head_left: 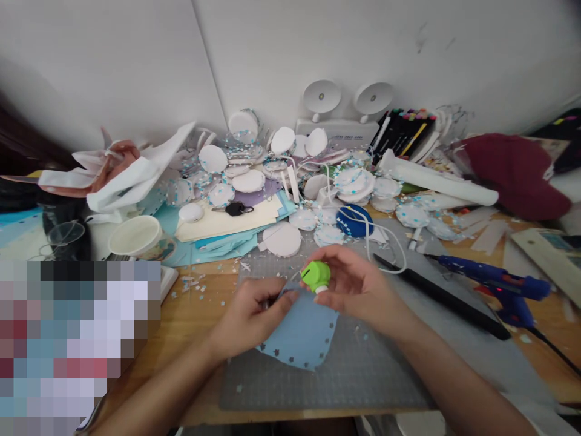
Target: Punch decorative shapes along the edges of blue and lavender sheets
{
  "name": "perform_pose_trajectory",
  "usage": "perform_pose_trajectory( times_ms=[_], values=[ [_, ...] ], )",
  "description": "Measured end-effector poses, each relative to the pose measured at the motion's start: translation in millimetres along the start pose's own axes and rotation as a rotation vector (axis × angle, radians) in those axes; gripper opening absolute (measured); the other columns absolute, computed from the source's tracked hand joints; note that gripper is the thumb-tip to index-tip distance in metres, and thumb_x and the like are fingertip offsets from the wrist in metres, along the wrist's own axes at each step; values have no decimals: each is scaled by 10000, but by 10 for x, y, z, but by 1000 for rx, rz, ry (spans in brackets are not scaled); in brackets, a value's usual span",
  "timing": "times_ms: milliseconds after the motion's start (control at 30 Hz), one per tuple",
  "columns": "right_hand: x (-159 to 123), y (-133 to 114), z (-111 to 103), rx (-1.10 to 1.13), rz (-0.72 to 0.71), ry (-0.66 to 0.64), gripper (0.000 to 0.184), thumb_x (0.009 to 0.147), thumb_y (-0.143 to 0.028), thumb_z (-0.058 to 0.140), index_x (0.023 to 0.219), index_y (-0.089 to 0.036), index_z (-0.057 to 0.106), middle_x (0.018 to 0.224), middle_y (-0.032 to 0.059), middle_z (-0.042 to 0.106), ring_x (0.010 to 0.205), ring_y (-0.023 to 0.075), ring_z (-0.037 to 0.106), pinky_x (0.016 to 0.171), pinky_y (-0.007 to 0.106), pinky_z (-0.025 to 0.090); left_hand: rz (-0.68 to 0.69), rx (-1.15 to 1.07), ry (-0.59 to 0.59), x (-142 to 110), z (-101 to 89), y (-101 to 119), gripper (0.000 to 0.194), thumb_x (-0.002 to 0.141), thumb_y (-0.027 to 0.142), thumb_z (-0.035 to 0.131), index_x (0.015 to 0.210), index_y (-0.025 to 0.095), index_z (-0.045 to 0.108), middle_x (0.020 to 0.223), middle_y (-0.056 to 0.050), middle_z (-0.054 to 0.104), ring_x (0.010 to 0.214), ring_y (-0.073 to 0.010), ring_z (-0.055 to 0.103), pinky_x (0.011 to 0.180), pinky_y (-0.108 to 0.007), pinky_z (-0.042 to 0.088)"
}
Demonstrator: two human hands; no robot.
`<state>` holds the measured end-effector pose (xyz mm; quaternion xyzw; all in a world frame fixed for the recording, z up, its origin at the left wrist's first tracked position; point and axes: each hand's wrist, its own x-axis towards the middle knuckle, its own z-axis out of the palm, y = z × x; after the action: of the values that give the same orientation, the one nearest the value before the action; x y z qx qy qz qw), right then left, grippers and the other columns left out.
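Two bare hands above the grey cutting mat (pixel 372 378) on the worktop (pixel 179 339). Left hand (pixel 249 312): grip closed on the blue paper (pixel 302 333), thumb on top near its upper left edge. Small cutouts run along the paper's lower and right edges. Right hand (pixel 367 290): grip around the green punch (pixel 316 274), at the paper's top edge; can't tell if they touch. Blue glue gun (pixel 499 278) well right, black bar (pixel 454 297) between it and right hand. White discs (pixel 282 239) behind, many piled up. Keys (pixel 236 209) lie on cream paper (pixel 227 223), back left.
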<state>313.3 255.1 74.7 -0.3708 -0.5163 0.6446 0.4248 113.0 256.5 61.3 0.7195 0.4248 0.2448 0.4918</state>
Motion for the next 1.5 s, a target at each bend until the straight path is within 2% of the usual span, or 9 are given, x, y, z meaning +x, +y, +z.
perform_pose_trajectory(
  times_ms=[167, 267, 467, 667, 767, 900, 1133, 1333, 1500],
  values=[
    [-17, 39, 4, -317, -147, 15, 389, 696, -211, 760, 1046, -235, 593, 1007, 33, 599, 941, 176, 570, 866, 315, 469, 73, 82, 23, 15, 22, -29, 386, 921, 345, 416, 583, 165, 363, 539, 58, 299, 502, -69, 309, 465, -197, 238],
    [-5, 67, 4, -423, -161, 10, 391, 701, -217, 759, 1052, -231, 590, 991, 25, 606, 920, 169, 574, 842, 299, 478, 89, 98, 10, 10, 19, -43, 363, 935, 324, 394, 609, 168, 363, 551, 58, 316, 513, -72, 330, 484, -203, 253],
    [36, 72, 2, -325, -65, -11, 387, 687, -214, 763, 1028, -216, 579, 981, 17, 619, 932, 157, 602, 873, 290, 497, 151, 150, -46, -8, -4, -47, 260, 960, 255, 357, 722, 172, 422, 636, 45, 428, 582, -80, 432, 555, -210, 309],
    [57, 108, -39, -305, 44, -51, 399, 672, -242, 769, 1026, -200, 591, 1010, 34, 629, 958, 169, 613, 908, 318, 497, 143, 196, 88, 14, 32, -87, 269, 940, 236, 410, 685, 164, 455, 594, 53, 423, 552, -74, 397, 534, -208, 286],
    [63, 109, -54, -367, 87, -68, 404, 681, -268, 760, 1049, -195, 609, 1036, 50, 644, 966, 184, 617, 903, 338, 504, 137, 176, 85, 14, 19, -80, 269, 938, 243, 415, 695, 159, 491, 594, 49, 435, 559, -77, 406, 532, -205, 291],
    [55, 100, -60, -433, 72, -55, 399, 693, -280, 745, 1061, -190, 620, 1059, 63, 653, 983, 200, 623, 912, 359, 505, 156, 156, 4, 10, -20, -54, 274, 939, 231, 393, 700, 156, 504, 597, 44, 439, 558, -81, 422, 527, -199, 308],
    [53, 150, -52, -525, 4, -51, 402, 719, -284, 728, 1104, -218, 633, 1105, 59, 654, 1018, 213, 623, 913, 348, 513, 108, 227, 173, 39, -10, -83, 201, 891, 183, 485, 756, 151, 631, 628, 20, 592, 577, -95, 503, 543, -193, 343],
    [54, 148, -22, -552, -46, -56, 358, 748, -290, 711, 1090, -223, 629, 1090, 50, 651, 1016, 199, 613, 906, 318, 509, 149, 219, 168, 30, 17, -104, 198, 889, 151, 485, 787, 160, 655, 675, 11, 652, 598, -101, 552, 561, -188, 377],
    [55, 139, -25, -615, -33, -65, 389, 749, -276, 713, 1121, -226, 610, 1098, 46, 645, 1016, 191, 604, 900, 313, 497, 145, 207, 189, 34, 9, -104, 199, 897, 173, 486, 818, 170, 669, 765, -10, 700, 657, -121, 603, 600, -199, 408]
  ],
)
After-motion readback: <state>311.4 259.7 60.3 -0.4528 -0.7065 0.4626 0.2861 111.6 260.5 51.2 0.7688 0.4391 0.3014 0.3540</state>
